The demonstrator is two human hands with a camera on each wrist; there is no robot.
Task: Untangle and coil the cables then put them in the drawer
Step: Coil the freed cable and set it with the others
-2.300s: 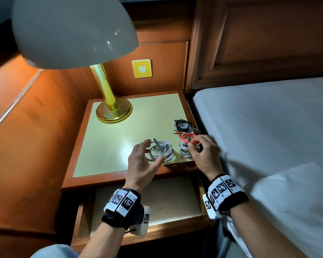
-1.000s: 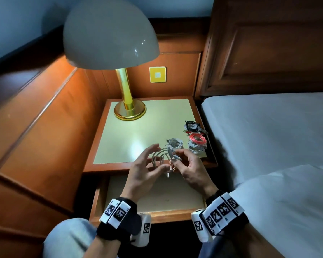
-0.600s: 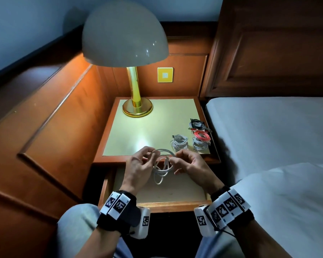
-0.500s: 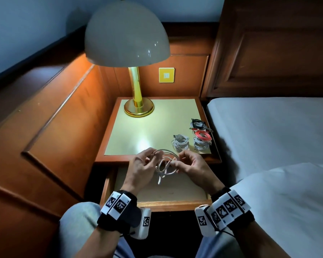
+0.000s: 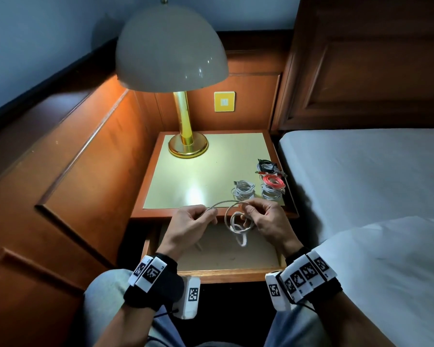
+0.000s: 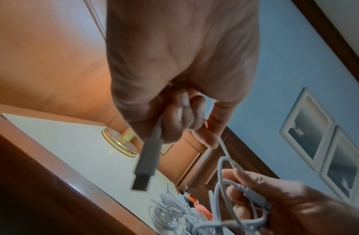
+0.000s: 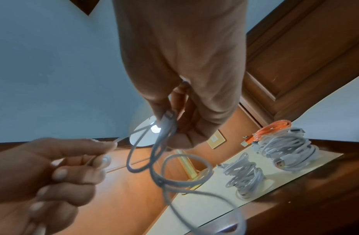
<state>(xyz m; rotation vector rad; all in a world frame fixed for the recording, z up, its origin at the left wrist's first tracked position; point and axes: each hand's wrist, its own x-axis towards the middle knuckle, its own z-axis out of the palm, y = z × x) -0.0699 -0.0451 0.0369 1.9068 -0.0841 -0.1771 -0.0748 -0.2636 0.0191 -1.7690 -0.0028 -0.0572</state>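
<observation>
A loose white cable (image 5: 236,221) hangs in loops between both hands, above the open drawer (image 5: 226,256). My left hand (image 5: 198,217) pinches one stretch of it, and its USB plug (image 6: 146,165) sticks out below the fingers. My right hand (image 5: 256,212) pinches the loops near the other connector (image 7: 167,118). On the nightstand's right side lie a white coil (image 5: 243,190), a red coil (image 5: 273,181) on top of another white coil (image 5: 271,194), and a black coil (image 5: 266,166).
A brass lamp base (image 5: 188,146) stands at the nightstand's (image 5: 198,176) back left, its dome shade (image 5: 171,48) overhead. Wooden panelling runs along the left. A bed with a white sheet (image 5: 361,176) borders the right. My knees are below the drawer front.
My right hand left the red coil. Both hands lifted a white cable off the top, brought it over the drawer and pulled it apart into loose loops.
</observation>
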